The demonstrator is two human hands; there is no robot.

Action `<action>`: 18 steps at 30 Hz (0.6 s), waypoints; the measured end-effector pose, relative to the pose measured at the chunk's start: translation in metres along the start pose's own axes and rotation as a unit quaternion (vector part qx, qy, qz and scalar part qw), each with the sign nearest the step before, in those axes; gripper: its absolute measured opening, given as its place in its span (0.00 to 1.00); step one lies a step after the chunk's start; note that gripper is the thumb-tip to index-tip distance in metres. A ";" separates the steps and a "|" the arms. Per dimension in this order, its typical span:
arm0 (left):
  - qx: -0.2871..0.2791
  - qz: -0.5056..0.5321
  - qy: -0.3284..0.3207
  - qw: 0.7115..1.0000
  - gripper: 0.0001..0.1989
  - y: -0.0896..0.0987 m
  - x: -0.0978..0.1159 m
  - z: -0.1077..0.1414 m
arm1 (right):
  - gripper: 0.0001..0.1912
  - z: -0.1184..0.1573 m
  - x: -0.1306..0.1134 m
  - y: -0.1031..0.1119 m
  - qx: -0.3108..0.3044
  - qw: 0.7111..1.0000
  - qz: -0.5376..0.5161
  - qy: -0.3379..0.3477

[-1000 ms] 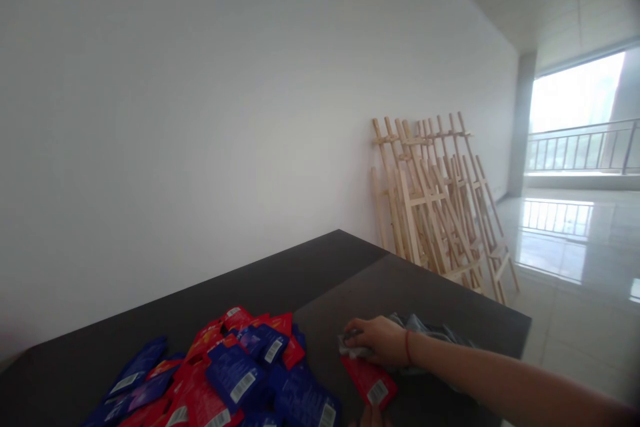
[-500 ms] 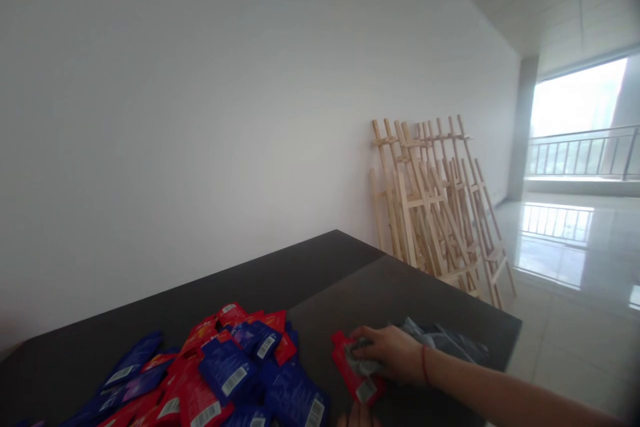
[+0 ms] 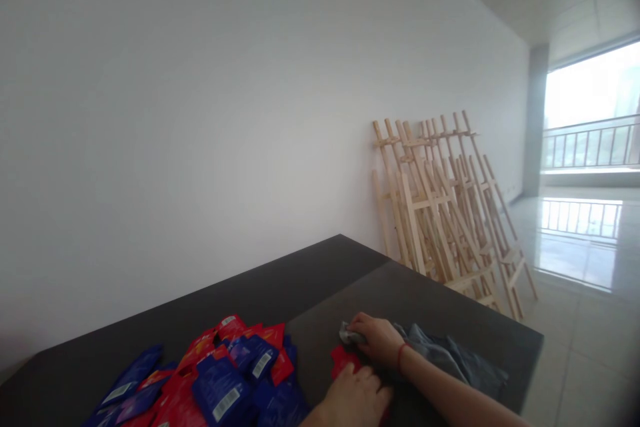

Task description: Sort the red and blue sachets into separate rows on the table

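My right hand (image 3: 375, 339) is closed around a crumpled grey cloth (image 3: 346, 333), just above a red packet (image 3: 342, 359) on the table. My left hand (image 3: 356, 397) lies over that packet with its fingers bent, holding it against the tabletop and covering most of it. Left of both hands is a heap of flat red packets (image 3: 186, 400) and blue packets (image 3: 220, 383), some with white barcode labels. Under and beyond my right forearm rests a dark grey, crumpled plastic bag (image 3: 477, 363).
The dark table (image 3: 320, 273) has a corner pointing toward the pale wall (image 3: 200, 113). Several wooden easels (image 3: 430, 207) lean on that wall, right of the table. Farther right are a glossy tiled floor (image 3: 575, 320) and a window with a railing (image 3: 590, 143).
My left hand has come up from the bottom edge over the red packet. My right hand has moved slightly up with the cloth, off the packet. The view has shifted a little.
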State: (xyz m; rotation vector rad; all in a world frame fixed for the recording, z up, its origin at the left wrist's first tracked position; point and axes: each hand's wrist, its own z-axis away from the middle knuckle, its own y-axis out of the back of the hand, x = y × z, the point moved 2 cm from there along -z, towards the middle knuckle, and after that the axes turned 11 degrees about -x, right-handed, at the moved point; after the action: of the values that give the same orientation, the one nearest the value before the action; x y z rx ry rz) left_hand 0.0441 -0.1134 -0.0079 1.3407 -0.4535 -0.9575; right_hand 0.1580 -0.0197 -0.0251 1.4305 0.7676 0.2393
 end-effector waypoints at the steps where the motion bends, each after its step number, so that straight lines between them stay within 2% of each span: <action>1: -0.016 -0.020 -0.022 0.999 0.10 0.003 -0.001 -0.002 | 0.23 0.001 0.000 0.001 0.004 1.000 -0.007 0.004; 3: -0.018 -0.065 -0.053 0.996 0.08 0.008 -0.004 -0.001 | 0.24 0.004 -0.001 0.003 0.015 0.999 -0.027 0.008; 6: 0.037 -0.103 -0.074 0.991 0.06 0.020 -0.008 0.009 | 0.17 0.007 -0.004 0.004 0.027 0.998 -0.048 0.001; 8: 0.076 -0.112 -0.074 0.988 0.06 0.029 -0.012 0.019 | 0.13 0.008 -0.007 0.003 0.029 0.998 -0.048 -0.004; 11: 0.134 -0.115 -0.042 0.983 0.06 0.032 -0.014 0.030 | 0.17 0.013 -0.013 0.006 0.028 0.999 -0.043 0.008; 13: 0.177 -0.116 0.002 0.977 0.06 0.019 -0.010 0.034 | 0.24 0.020 -0.015 0.012 0.010 0.998 -0.037 0.039; 15: 0.236 -0.124 0.048 0.963 0.08 -0.005 -0.002 0.035 | 0.32 0.030 -0.015 0.019 -0.017 0.996 -0.022 0.089; 18: 0.354 -0.163 0.096 0.916 0.09 -0.046 0.020 0.041 | 0.37 0.048 -0.010 0.028 -0.051 0.988 0.041 0.142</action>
State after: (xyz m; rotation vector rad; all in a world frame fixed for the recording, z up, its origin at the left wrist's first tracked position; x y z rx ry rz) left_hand 0.0089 -0.1516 -0.0470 2.2043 -0.4510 -0.9532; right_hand 0.1878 -0.0591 0.0018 1.3485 0.9146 0.5468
